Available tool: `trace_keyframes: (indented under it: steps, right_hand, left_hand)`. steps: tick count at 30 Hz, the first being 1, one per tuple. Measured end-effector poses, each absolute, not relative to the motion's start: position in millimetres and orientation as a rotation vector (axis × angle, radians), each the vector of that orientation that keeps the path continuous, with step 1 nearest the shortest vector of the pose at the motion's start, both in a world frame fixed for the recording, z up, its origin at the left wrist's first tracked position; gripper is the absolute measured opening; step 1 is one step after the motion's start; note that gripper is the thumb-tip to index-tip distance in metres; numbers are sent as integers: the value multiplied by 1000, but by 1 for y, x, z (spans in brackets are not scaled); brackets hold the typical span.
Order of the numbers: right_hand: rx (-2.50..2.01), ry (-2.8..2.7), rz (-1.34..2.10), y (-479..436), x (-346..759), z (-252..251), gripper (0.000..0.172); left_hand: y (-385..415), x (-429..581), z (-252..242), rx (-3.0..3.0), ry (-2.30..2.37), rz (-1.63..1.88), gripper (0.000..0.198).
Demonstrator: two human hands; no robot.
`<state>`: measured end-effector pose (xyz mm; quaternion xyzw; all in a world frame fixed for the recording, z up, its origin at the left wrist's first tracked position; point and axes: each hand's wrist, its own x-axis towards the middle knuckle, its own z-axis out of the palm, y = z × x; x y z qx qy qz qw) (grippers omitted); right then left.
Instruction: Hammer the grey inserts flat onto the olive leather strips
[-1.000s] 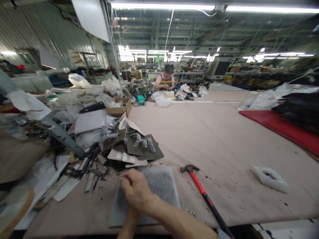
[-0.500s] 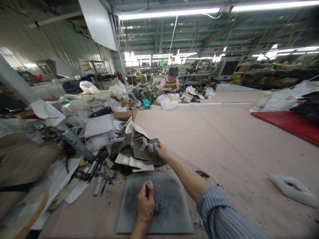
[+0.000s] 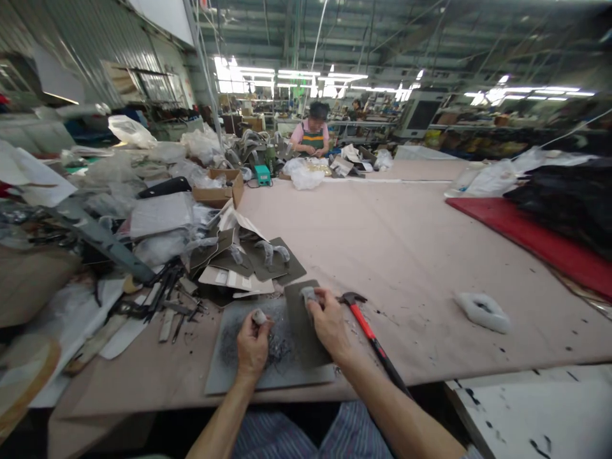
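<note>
My left hand [image 3: 252, 347] is closed around a short, pale metal cylinder [image 3: 259, 316], its round end facing up. Beneath it lies a flat grey board [image 3: 220, 377], worn dark in the middle and strewn with black scraps. My right hand [image 3: 331, 324] grips a dark olive panel [image 3: 300, 328] by a plastic-wrapped strap on its face. The panel is tilted over the board's right side. Similar panels with wrapped straps form a pile [image 3: 234, 260] behind the board. A claw hammer [image 3: 364, 324] with a red and black handle rests just right of my right hand.
Hand tools [image 3: 167, 299] lie jumbled on the left, near a slanted metal post [image 3: 105, 242]. Farther back stand a cardboard box [image 3: 224, 191] and a teal device [image 3: 262, 175]. A white plastic bundle [image 3: 482, 312] and red sheet [image 3: 516, 236] are rightward. A person [image 3: 313, 134] sits across the table.
My right hand has drawn one olive panel from the pile toward me, over the board. The hammer now shows fully. My left hand still holds the cylinder; the view has tilted down.
</note>
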<state>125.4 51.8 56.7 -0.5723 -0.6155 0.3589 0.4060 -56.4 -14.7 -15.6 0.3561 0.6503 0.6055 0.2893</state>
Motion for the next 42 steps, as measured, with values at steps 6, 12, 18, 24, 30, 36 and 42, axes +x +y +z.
trace_keyframes:
  steps: [6, 12, 18, 24, 30, 36, 42]
  right_hand:
    - [-1373, -1571, 1150, -28, 121, 12, 55]
    - [-1359, -1823, 793, -18, 126, 25, 42]
    - [-1441, -1899, 798, -10, 125, 22, 29]
    - [-1448, -1751, 777, -13, 113, 5, 27]
    - [-1407, -1641, 892, -15, 107, 2, 35]
    - [-1350, -1603, 931, -11, 116, 3, 31]
    - [-1354, -1611, 944, -14, 116, 4, 33]
  left_hand:
    - [-7, -50, 9, 924, 1590, 1581, 31]
    - [34, -25, 16, 1002, 1380, 1520, 30]
    - [56, -16, -6, 1010, 1329, 1478, 31]
    - [55, -20, -12, 1055, 1315, 1439, 28]
    - [57, -24, -10, 1060, 1276, 1360, 31]
    - [54, -23, -4, 1087, 1265, 1361, 31]
    - [54, -23, 0, 1194, 1303, 1317, 23]
